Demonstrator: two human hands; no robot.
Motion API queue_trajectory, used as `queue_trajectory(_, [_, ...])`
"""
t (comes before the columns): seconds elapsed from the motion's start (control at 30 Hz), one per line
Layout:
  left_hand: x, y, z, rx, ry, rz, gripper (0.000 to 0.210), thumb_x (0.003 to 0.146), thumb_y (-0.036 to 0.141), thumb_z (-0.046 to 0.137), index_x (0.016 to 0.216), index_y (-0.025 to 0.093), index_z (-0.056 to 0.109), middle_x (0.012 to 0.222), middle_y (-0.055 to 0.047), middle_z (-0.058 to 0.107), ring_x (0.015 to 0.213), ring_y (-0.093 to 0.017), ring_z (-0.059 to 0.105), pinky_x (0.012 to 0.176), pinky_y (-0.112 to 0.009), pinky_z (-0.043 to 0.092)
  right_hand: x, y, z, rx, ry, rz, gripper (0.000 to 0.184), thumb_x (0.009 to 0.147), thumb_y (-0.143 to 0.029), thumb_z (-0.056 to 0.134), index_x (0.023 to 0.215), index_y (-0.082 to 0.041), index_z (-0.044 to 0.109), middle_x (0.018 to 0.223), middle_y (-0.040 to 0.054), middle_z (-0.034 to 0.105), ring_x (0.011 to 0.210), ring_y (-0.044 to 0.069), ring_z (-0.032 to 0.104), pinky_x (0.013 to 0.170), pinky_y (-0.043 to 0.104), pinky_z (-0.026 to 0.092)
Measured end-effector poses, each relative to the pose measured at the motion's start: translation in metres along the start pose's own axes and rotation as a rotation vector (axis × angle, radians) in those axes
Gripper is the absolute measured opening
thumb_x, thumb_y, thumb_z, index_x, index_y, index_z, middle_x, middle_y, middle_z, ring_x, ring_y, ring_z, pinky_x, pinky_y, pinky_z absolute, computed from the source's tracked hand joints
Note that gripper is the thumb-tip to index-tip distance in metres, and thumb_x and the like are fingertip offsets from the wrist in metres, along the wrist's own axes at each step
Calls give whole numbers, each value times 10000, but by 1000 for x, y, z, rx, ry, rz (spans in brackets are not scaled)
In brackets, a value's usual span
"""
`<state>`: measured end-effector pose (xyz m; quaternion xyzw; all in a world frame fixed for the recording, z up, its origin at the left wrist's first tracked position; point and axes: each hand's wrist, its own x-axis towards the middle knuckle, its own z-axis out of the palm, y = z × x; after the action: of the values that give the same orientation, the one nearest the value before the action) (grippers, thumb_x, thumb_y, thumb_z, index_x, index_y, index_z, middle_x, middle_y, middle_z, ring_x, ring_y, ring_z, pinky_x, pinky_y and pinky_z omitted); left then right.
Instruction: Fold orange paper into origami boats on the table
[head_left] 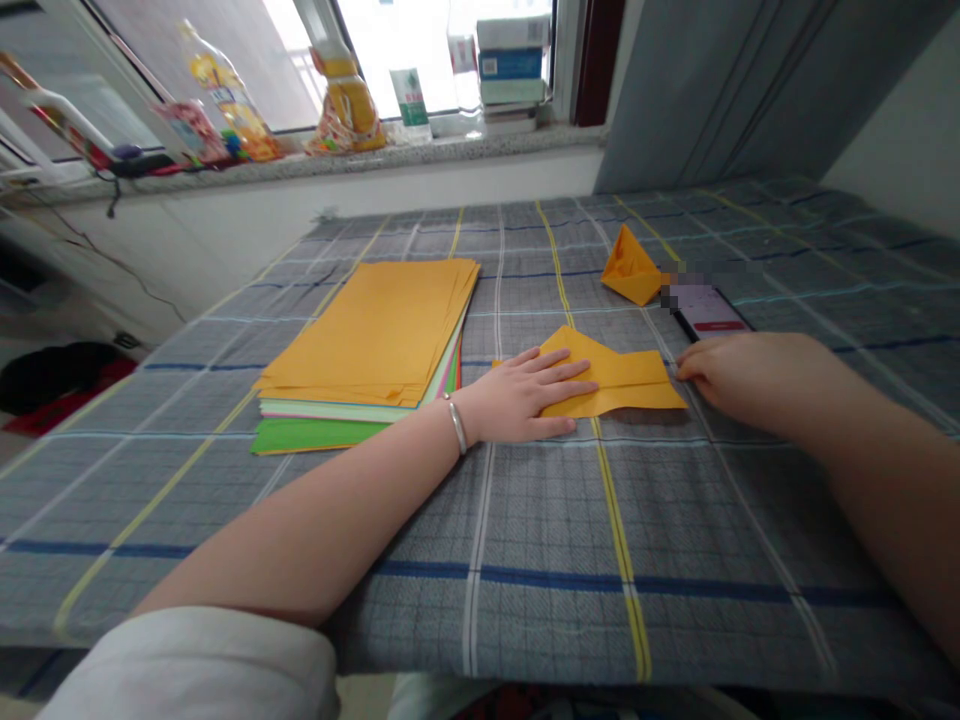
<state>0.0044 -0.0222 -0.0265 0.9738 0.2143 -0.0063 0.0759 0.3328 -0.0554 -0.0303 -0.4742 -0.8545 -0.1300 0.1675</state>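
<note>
A folded orange sheet of paper [628, 372] lies on the checked cloth in front of me, with a peaked flap on its far side and a crease running along its length. Flat across its left part rests my left hand [529, 395], fingers spread, covering some of the paper. My right hand [724, 365] is at the paper's right end with its fingers curled together; whether they pinch anything is hidden. Just beyond that hand lies a phone [705, 308], partly blurred. A folded orange paper shape [631, 268] with a pointed top stands near the phone.
To the left lies a stack of coloured paper [382, 325], orange on top with green and white sheets below. The checked cloth [540, 520] covers the whole surface. Along the windowsill [450, 150] stand bottles, a cup and stacked boxes [513, 65].
</note>
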Motion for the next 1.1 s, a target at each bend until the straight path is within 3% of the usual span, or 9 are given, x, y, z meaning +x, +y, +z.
queue_trajectory(0.07, [0,0,0,-8,9,6,618,1035,561,381,1584,282,336,1692,-23,238,1585,-275,143,1287,-495,91,6,-9,-7,-188,0,104,218,848,-213,576,795,-269,780,814,66,785,584,238,670,489,367,464])
queue_trajectory(0.13, [0,0,0,-7,12,7,615,1036,557,383,1584,280,339,1690,-28,243,1584,-278,148,1285,-501,93,14,-22,-13,-110,27,137,282,924,-228,509,974,-235,786,1012,98,792,850,290,733,657,418,566])
queue_trajectory(0.2, [0,1,0,3,4,-4,624,1034,566,385,1589,288,327,1693,-26,231,1584,-282,145,1285,-501,92,21,-36,-13,99,33,16,324,961,-228,467,1065,-203,773,1090,85,784,1012,275,724,892,448,582])
queue_trajectory(0.27, [0,2,0,17,-15,-29,644,1033,585,375,1603,296,294,1701,-25,201,1585,-294,133,1283,-508,94,25,-49,-9,175,-22,-142,339,978,-247,460,1091,-185,774,1134,90,775,1104,277,701,992,469,548])
queue_trajectory(0.33, [0,3,-2,28,-40,-57,672,1031,602,367,1617,292,256,1706,-32,176,1585,-313,118,1280,-522,99,26,-59,-2,216,-78,-211,329,986,-260,484,1133,-186,768,1166,96,766,1092,250,708,981,425,558])
queue_trajectory(0.47, [-5,5,-10,36,-76,-83,660,1036,590,365,1619,302,247,1704,-26,178,1586,-317,108,1277,-545,90,26,-68,5,243,-98,-201,288,972,-269,553,1149,-200,769,1165,94,767,1080,251,715,962,418,570])
queue_trajectory(0.67, [-19,5,-29,0,-125,-120,595,1042,588,341,1563,306,396,1677,-37,266,1569,-338,189,1254,-613,128,27,-68,5,226,-88,-209,281,969,-240,545,1103,-197,788,1160,102,768,1069,259,721,953,440,582])
queue_trajectory(0.83, [-29,1,-44,-13,-215,-213,530,1052,537,353,1530,329,450,1665,-44,295,1549,-328,259,1240,-597,190,27,-67,4,185,-110,-205,319,988,-246,494,1101,-171,783,1196,107,757,1071,254,717,957,442,582])
queue_trajectory(1.1, [-44,-18,-58,-41,-268,-296,415,1042,507,391,1367,386,620,1611,-6,410,1521,-296,327,1218,-631,164,27,-69,2,171,-121,-167,298,971,-247,508,1070,-180,781,1184,100,761,1058,252,722,931,433,592])
